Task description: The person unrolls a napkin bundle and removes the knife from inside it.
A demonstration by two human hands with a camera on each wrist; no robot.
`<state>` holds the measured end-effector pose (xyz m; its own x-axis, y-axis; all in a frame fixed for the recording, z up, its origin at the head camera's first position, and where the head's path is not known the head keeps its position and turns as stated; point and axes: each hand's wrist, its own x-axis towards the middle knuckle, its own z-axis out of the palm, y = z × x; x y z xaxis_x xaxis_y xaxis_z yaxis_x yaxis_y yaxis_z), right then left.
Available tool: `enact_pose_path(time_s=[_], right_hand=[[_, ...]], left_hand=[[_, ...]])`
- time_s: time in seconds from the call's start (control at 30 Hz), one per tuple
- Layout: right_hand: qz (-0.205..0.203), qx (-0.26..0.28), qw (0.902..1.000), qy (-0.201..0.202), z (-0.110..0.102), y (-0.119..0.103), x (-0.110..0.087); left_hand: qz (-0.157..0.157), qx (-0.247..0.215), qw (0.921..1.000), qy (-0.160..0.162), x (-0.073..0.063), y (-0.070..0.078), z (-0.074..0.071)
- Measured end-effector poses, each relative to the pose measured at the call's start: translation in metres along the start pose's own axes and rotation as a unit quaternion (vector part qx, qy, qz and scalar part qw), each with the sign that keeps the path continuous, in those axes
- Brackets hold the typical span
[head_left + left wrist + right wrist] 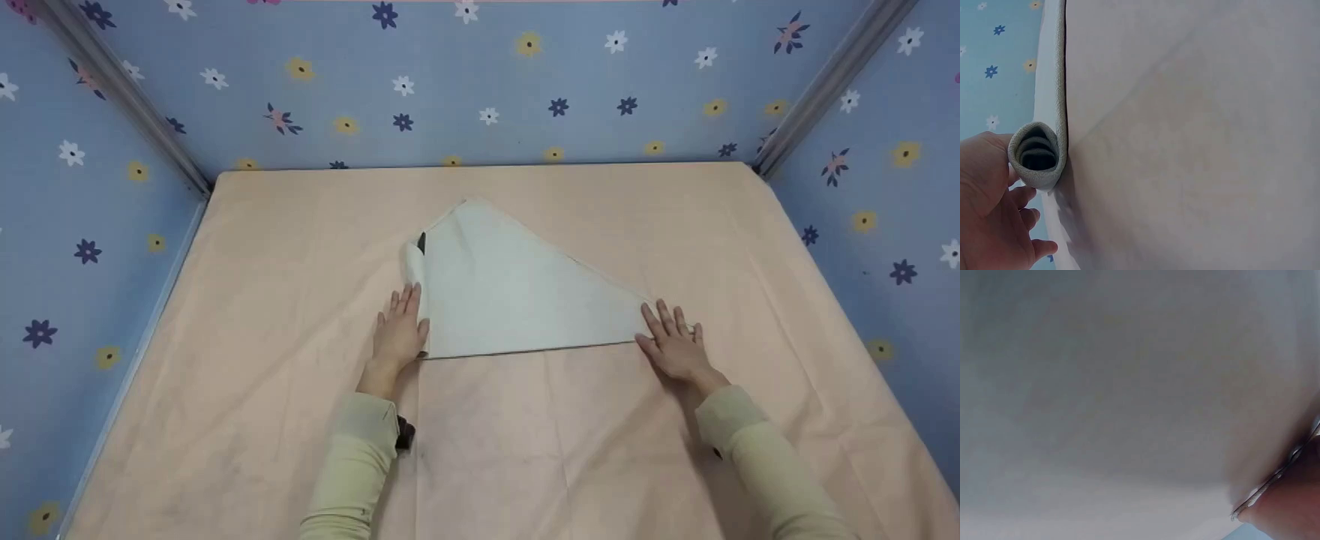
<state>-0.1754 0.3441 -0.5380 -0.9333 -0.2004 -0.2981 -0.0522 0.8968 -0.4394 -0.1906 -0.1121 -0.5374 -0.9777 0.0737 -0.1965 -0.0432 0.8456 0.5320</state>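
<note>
A pale cloth [517,285] lies folded to a peaked shape on the covered table, its right end tapering to a corner. Its left side is turned into a roll [415,262], whose layered open end [1053,177] faces the left wrist view. Along this roll rests my left hand [400,335], fingers fairly straight and the thumb near the cloth. My right hand [677,351] lies spread over the tapered right corner, touching it. Only part of that hand [1292,509] shows in the right wrist view, beside the cloth's thin edge [1266,486].
A peach cover [285,270] with faint creases spreads over the table. Blue flowered panels [487,82] stand behind it and on both sides, with grey posts [127,90] at the back corners.
</note>
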Motion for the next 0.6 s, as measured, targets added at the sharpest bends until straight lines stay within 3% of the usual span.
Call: enact_pose_path(time_s=[0.6], right_hand=[[0.006,-0.006,1.0000,0.003,0.0006,-0.0007,-0.0001]], left_hand=[[-0.008,0.013,0.9999,-0.007,-0.0044,-0.0091,-0.0051]])
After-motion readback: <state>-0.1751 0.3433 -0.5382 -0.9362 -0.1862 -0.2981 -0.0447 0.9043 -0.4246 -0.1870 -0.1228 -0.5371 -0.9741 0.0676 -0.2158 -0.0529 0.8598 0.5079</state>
